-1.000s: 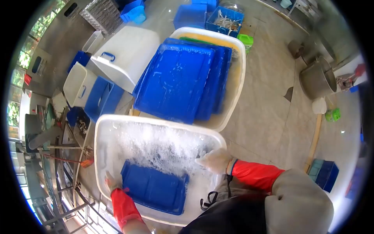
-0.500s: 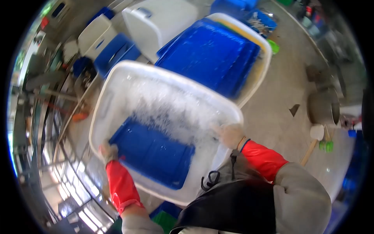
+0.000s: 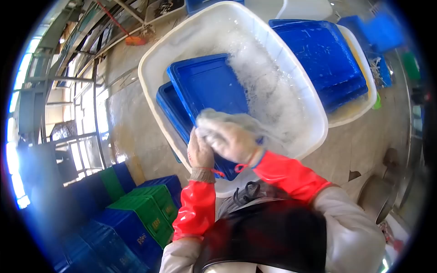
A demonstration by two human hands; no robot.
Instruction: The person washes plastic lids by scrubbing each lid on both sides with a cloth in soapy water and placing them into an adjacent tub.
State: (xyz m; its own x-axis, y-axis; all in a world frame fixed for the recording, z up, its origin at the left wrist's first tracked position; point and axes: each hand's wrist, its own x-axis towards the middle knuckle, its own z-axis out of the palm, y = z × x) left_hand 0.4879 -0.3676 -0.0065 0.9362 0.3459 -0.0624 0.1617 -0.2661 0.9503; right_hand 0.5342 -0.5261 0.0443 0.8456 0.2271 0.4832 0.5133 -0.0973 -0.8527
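A large white tub (image 3: 314,98) of foamy water stands before me. A blue plastic lid (image 3: 209,84) is tilted up in it, partly out of the suds, and a second blue lid (image 3: 169,102) shows beneath its left side. My left hand (image 3: 200,151), gloved, grips the near left edge of the upper lid. Right beside it my right hand (image 3: 234,143), also gloved, is closed on a wet greyish cloth (image 3: 241,120) that lies against the lid. Some of the right fingers are hidden by the cloth.
To the right, another tub (image 3: 371,98) holds stacked blue lids (image 3: 321,63). Blue crates (image 3: 123,230) and green crates (image 3: 150,209) stand at the lower left. A metal pot (image 3: 375,195) is at the right, and a red-handled broom (image 3: 135,41) lies at the upper left.
My view has turned. Both hands have left the tub's rims and come together at the lid's near edge. The lid is raised, and a cloth is now in my right hand.
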